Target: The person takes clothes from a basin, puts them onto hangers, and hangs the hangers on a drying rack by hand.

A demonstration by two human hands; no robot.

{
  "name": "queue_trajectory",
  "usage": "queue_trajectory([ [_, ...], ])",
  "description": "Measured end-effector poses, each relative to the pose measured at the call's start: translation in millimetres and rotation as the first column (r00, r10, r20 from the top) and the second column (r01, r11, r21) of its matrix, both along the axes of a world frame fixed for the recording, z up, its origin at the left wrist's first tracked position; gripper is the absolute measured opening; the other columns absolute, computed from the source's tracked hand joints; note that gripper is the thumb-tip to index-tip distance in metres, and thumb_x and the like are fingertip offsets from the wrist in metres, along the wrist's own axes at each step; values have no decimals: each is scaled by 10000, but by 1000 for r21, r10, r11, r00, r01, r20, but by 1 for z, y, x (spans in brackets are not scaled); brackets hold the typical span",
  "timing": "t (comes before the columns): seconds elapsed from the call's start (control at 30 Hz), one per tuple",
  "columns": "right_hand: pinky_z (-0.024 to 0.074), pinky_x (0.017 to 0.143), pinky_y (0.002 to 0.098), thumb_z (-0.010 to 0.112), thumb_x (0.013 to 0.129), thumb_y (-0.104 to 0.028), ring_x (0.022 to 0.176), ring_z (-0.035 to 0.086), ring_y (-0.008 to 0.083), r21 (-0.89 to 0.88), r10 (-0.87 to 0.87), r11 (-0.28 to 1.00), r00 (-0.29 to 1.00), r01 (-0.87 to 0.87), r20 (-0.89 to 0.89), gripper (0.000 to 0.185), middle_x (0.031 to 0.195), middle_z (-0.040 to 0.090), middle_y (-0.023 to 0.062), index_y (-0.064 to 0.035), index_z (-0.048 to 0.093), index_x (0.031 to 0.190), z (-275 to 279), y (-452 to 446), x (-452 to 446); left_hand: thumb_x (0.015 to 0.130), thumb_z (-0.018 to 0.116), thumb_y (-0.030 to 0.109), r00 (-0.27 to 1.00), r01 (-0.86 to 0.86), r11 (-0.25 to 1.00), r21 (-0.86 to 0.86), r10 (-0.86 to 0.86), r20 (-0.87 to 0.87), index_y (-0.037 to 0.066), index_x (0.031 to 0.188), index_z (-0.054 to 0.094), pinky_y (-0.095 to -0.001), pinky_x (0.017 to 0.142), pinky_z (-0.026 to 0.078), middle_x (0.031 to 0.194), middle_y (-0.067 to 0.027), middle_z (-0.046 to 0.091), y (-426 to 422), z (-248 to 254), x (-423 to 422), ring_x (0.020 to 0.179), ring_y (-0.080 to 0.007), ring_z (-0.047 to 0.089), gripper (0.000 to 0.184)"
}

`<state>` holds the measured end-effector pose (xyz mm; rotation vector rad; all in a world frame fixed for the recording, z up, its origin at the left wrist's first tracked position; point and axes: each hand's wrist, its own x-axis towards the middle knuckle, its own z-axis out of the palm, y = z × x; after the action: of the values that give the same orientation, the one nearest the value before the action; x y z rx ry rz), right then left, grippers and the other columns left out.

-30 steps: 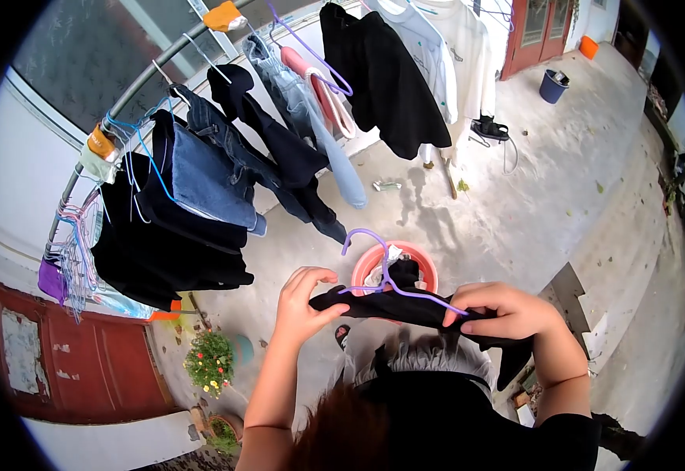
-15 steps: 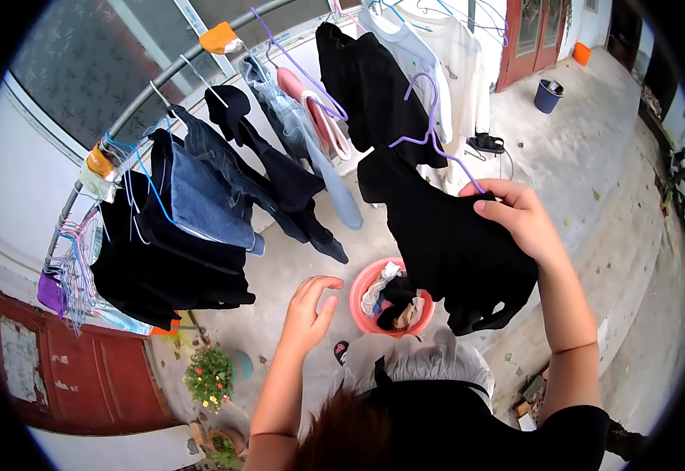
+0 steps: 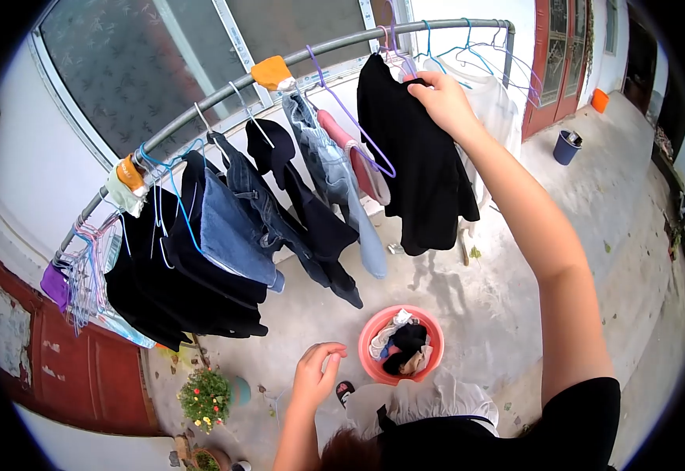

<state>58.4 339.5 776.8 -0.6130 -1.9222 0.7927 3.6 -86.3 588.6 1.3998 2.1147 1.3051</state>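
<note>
A black top (image 3: 417, 157) hangs from a purple clothes hanger at the rail (image 3: 225, 93). My right hand (image 3: 442, 98) reaches up and is closed on the hanger at the top's shoulder; the fingertips are partly hidden by the cloth. Down low, left of the pink basin (image 3: 441, 337), my left hand (image 3: 316, 377) is held in the air with its fingers loosely bent and the thumb apart, holding nothing. Several pieces of crumpled laundry (image 3: 405, 345) lie in the basin.
Along the rail hang jeans (image 3: 319, 157), a dark cap-like piece (image 3: 272, 149), black garments (image 3: 177, 290) and a white top (image 3: 493, 106). An unused purple hanger (image 3: 350, 118) is beside the black top. A flower pot (image 3: 205, 396) and a dark bucket (image 3: 566, 147) stand on the ground.
My right hand has carried the black top on its hanger up and leftward to the rail. My left hand has dropped lower in view. The view has shifted, showing more of the rail.
</note>
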Motion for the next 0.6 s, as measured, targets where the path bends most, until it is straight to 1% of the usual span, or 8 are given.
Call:
queue_trajectory([
  [0.07,477,794,362,558,759,-206,854,636,338,122,-75,990,997,72,21,314,908,666,190,-27,674,990,17,14,-32,888,491,98,999,-35,999,-9,35,18,-1,937,614,-318,759,467,833,-102,658,-6,-3,-1,808,-222,616,166],
  [0.23,478,853,389,576,732,-219,936,623,339,340,-190,938,917,65,350,339,960,654,206,-38,678,999,3,73,-104,897,483,108,994,-98,995,-31,99,37,-8,930,612,-314,747,470,810,-103,658,-19,-10,-5,777,-217,621,177],
  [0.33,477,870,385,602,724,-241,960,618,330,223,-126,974,907,36,402,379,997,651,197,-36,664,1036,-26,76,-110,902,478,110,991,-115,992,-59,119,67,-11,921,613,-310,738,471,805,-105,658,-22,-12,-7,772,-211,622,182],
  [0.4,472,884,373,630,734,-297,972,616,325,269,-145,962,927,50,345,439,1002,651,205,-34,642,1085,-41,82,-109,901,492,116,989,-115,990,-76,121,82,-6,910,615,-317,734,471,799,-106,658,-24,-16,-11,773,-224,622,174],
  [0.47,491,816,356,654,771,-304,915,637,292,285,-162,955,943,77,290,470,997,654,190,-67,600,1173,-57,78,-99,894,524,126,986,-113,989,-99,124,108,7,896,621,-334,734,472,793,-108,659,-27,-23,-15,774,-256,621,154],
  [0.53,495,816,347,642,798,-252,888,629,258,372,-204,917,969,141,136,471,1049,599,187,-63,548,1220,-77,62,-76,894,525,122,985,-102,987,-127,118,122,-1,894,617,-328,725,474,795,-111,658,-26,-28,-19,770,-246,622,153],
  [0.57,494,767,305,612,821,-196,818,621,198,329,-99,941,994,78,47,436,1095,555,144,-60,527,1226,-78,40,-54,893,525,120,984,-96,984,-150,116,135,-4,893,615,-324,720,475,796,-112,658,-25,-31,-20,767,-241,623,153],
  [0.6,486,675,340,596,793,-97,715,610,256,181,-114,978,993,108,26,395,796,629,161,2,542,1172,-83,13,-32,899,514,119,983,-76,982,-174,103,152,-8,894,613,-311,718,472,789,-108,656,-24,-34,-20,757,-220,622,161],
])
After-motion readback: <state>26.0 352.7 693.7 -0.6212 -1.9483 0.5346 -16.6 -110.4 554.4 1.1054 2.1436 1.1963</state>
